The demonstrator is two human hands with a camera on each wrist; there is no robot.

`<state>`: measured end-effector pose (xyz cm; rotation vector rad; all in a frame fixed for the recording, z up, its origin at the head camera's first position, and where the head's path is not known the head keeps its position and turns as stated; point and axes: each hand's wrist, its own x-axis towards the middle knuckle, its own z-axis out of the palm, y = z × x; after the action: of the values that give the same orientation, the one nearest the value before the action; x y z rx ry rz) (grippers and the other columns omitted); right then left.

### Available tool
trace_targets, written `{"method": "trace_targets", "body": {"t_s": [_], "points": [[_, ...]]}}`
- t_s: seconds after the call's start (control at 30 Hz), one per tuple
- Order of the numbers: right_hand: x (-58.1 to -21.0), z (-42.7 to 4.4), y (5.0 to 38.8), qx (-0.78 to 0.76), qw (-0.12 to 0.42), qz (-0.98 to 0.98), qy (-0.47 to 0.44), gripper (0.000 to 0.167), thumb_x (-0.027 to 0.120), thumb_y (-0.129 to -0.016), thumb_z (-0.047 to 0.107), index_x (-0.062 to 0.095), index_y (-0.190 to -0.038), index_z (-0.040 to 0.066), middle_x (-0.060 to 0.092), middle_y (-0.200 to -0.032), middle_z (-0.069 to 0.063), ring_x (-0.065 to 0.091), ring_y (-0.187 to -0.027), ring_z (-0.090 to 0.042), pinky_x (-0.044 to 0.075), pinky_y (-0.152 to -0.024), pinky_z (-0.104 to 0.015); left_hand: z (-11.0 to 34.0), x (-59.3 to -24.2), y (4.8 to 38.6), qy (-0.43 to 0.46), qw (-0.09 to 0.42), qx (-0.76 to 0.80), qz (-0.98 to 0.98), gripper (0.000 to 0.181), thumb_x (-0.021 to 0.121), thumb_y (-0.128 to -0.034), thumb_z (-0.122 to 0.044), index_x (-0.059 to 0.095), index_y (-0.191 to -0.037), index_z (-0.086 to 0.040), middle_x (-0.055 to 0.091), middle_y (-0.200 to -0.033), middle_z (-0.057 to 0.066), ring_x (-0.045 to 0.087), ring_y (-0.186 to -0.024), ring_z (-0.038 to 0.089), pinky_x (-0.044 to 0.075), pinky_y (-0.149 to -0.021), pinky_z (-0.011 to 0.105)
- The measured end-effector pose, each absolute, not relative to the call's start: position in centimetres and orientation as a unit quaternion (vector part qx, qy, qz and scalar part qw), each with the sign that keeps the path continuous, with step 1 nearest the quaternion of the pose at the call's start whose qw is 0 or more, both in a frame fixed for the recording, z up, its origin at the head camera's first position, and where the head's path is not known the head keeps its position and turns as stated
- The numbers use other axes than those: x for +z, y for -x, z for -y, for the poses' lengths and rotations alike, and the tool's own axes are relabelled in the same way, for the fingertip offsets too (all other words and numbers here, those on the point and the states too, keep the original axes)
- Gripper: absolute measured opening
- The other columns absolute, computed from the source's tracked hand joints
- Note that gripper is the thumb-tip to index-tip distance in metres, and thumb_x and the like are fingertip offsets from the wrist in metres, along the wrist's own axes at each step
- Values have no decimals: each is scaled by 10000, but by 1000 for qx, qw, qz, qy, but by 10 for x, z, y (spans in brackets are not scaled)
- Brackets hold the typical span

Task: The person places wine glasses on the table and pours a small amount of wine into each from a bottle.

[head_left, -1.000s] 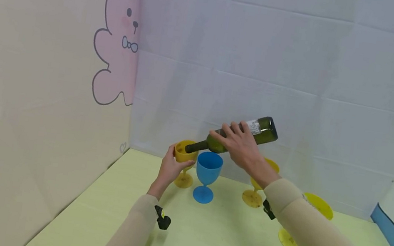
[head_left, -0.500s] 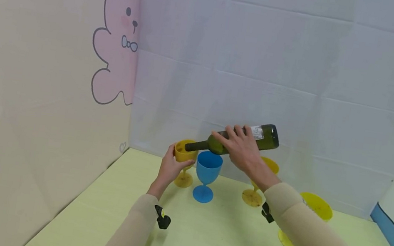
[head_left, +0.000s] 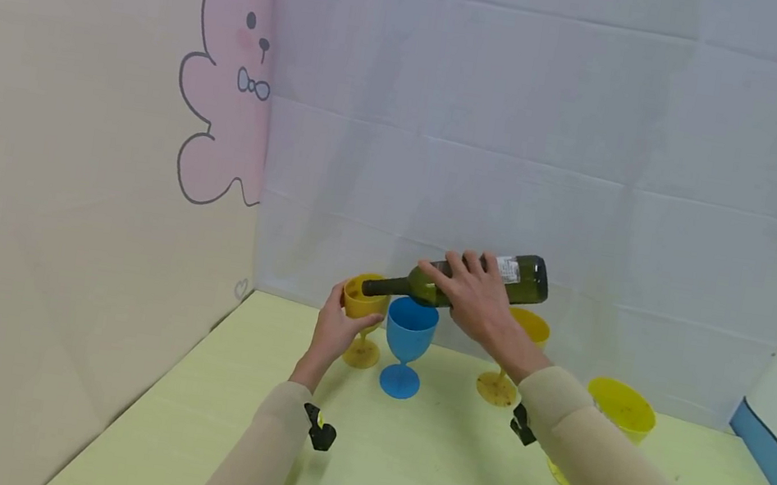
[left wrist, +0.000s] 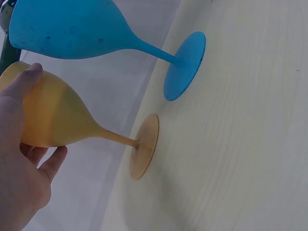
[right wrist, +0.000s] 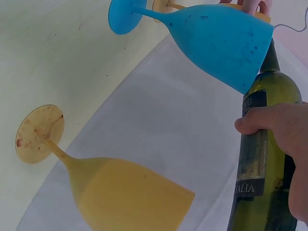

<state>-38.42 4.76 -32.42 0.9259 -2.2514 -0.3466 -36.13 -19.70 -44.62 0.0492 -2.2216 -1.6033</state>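
My left hand [head_left: 337, 331] grips the bowl of an amber-yellow goblet [left wrist: 62, 113], which stands upright on the table with thumb and fingers on opposite sides. My right hand [head_left: 476, 296] holds a green glass wine bottle [head_left: 528, 280] around its labelled body. The bottle lies tilted, nearly level, its mouth at the inside of the goblet's rim. Its neck passes just above a blue goblet [head_left: 410, 332], which stands right beside the gripped one. No liquid stream can be made out. In the right wrist view the thumb presses the bottle [right wrist: 260, 173] near its dark label.
A second amber goblet [right wrist: 130, 192] stands behind my right forearm. Farther right is a bright yellow goblet [head_left: 623, 404], partly hidden by the sleeve. The pale table [head_left: 400, 476] meets a white sheet [head_left: 524, 129] at the back and a printed sheet [head_left: 73, 148] on the left.
The bottle's base has sunk, so the bottle lies closer to level, and its mouth has shifted slightly left and up. My left hand and the goblets stay in place.
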Motion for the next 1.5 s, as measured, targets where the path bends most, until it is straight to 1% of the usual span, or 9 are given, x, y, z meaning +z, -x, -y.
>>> {"method": "trace_targets", "body": {"t_s": [0.2,0.5,1.0,1.27,1.5], "points": [[-328,-48,385,-114,353,857,-357,739,761,-859,145,425,-1482,357,522,-1280,-136,476,-1131,-344,389,-965,-496,197,-443,359,-20,196,-576,793,829,809,-830,-345,344,-1495,-176,488,-1457,75,498,-1295,295,415,-1124,513],[-332,-47,383,-105,358,859,-349,725,743,-865,143,432,-1485,355,528,-1262,-133,469,-1101,-344,383,-919,-480,198,-443,358,-22,193,-582,790,830,813,-826,-342,347,-1493,-178,497,-1442,78,504,-1282,299,421,-1120,508],[-326,-47,379,-102,375,849,-357,720,766,-843,150,460,-1465,343,546,-1250,-141,487,-1091,-346,399,-911,-483,202,-444,359,-18,194,-581,790,820,810,-825,-361,358,-1485,-179,501,-1432,76,497,-1281,303,402,-1130,525],[-325,-55,376,-115,360,854,-359,725,757,-849,144,452,-1475,342,537,-1245,-132,480,-1081,-341,388,-920,-486,203,-447,361,-18,194,-580,791,826,812,-829,-336,352,-1491,-158,496,-1446,97,502,-1282,319,423,-1114,524],[-324,-62,375,-123,361,852,-358,746,776,-833,158,452,-1481,339,538,-1253,-136,481,-1083,-335,388,-929,-486,208,-448,364,-20,187,-585,789,823,819,-822,-335,358,-1486,-178,496,-1442,81,497,-1286,315,419,-1120,517]]}}
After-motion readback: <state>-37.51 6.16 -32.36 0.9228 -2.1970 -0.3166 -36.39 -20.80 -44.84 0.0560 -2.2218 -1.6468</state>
